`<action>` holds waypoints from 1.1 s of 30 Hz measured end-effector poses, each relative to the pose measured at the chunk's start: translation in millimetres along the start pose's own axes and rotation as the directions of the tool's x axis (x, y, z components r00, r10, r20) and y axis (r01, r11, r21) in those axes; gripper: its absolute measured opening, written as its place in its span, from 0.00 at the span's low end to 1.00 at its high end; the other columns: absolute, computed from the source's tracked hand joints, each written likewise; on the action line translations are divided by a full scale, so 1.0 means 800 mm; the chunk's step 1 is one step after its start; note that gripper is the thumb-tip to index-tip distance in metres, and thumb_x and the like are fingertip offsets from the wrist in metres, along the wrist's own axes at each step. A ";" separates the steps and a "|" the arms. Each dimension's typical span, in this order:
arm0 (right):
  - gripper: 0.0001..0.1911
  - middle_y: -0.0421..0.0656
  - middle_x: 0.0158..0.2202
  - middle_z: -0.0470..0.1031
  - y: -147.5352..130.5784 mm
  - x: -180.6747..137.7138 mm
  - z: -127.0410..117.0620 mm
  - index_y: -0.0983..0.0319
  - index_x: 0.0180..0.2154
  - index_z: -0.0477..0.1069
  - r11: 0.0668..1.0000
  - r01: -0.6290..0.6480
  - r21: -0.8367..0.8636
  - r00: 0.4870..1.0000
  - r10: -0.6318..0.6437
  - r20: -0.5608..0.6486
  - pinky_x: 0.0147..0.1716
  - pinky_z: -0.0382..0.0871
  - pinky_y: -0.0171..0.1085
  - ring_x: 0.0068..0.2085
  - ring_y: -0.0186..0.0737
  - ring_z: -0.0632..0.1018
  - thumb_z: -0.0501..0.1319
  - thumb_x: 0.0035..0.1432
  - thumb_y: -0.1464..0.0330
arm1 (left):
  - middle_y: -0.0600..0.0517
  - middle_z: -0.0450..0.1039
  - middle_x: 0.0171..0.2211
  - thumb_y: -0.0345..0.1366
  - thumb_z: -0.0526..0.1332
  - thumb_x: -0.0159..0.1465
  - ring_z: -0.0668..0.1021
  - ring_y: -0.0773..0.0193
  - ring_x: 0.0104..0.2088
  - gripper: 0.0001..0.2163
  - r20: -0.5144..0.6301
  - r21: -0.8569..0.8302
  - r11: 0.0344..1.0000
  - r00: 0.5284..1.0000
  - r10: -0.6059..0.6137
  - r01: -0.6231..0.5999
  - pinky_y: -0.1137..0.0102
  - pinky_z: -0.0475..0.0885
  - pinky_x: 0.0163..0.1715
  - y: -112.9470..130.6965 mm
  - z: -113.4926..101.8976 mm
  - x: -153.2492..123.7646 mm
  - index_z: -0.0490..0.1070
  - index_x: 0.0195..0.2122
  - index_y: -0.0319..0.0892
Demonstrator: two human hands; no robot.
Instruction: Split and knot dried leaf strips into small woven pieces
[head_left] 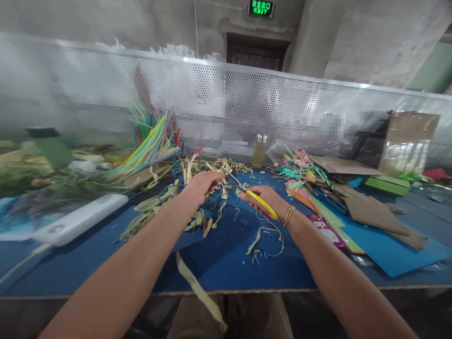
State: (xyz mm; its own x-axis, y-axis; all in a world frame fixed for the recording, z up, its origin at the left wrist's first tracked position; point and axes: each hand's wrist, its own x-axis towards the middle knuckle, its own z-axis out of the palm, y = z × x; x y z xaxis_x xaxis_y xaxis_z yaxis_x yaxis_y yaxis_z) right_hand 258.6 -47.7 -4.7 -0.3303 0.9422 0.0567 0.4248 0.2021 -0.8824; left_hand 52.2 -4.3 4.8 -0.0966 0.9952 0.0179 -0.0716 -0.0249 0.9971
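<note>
My right hand (263, 198) is closed around a pair of scissors with yellow handles (261, 205). Their metal blades (235, 180) point up and left toward the fingertips of my left hand (203, 186). The left fingers are bent together at a pale dried leaf strip (224, 192), which hangs just below them; the exact grip is partly hidden. Around and behind that hand spreads a heap of dried leaf strips (189, 167), pale and greenish. Thin curled scraps (266, 235) lie on the blue tabletop (226, 263), and one long strip (201, 294) hangs over the front edge.
At left are a white power strip (84, 219), dried greenery (24, 174) and a bundle of coloured stems (151, 146). A glass bottle (259, 153) stands by the perforated metal screen (212, 99). Coloured paper sheets (384, 242) and brown cardboard (374, 209) are piled at right.
</note>
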 end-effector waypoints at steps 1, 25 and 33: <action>0.20 0.37 0.18 0.65 0.000 0.000 0.001 0.62 0.26 0.70 1.000 -0.005 0.013 1.000 0.005 0.000 0.13 0.57 0.28 0.16 0.28 0.65 0.64 0.44 0.51 | 0.54 0.70 0.21 0.37 0.70 0.40 0.68 0.71 0.21 0.09 -0.009 -0.010 1.000 1.000 -0.008 0.008 0.75 0.56 0.19 0.000 0.000 0.001 0.74 0.21 0.41; 0.28 0.34 0.22 0.67 0.014 0.017 -0.003 0.59 0.43 0.65 0.931 0.200 0.305 0.921 -0.073 -0.382 0.17 0.61 0.29 0.19 0.28 0.66 0.67 0.41 0.56 | 0.52 0.73 0.25 0.22 0.65 0.51 0.75 0.71 0.26 0.06 0.237 -0.396 0.905 0.969 -0.066 0.158 0.78 0.71 0.26 -0.011 0.039 -0.028 0.71 0.27 0.37; 0.28 0.41 0.31 0.74 0.007 0.019 0.004 0.60 0.42 0.64 0.933 0.270 0.237 0.887 -0.146 -0.438 0.31 0.69 0.34 0.31 0.34 0.75 0.69 0.39 0.59 | 0.51 0.75 0.25 0.25 0.67 0.49 0.76 0.69 0.25 0.05 0.248 -0.384 0.905 0.965 -0.090 0.183 0.76 0.72 0.24 -0.021 0.048 -0.034 0.73 0.27 0.38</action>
State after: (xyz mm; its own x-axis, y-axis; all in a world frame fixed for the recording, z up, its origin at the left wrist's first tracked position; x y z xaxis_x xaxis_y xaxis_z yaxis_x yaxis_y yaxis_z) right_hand 253.7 -33.3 -10.6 0.0139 0.9235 0.3835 0.1071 0.3799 -0.9188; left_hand 94.3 -27.4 -9.5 0.1595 0.9857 -0.0539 -0.4641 0.1230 0.8772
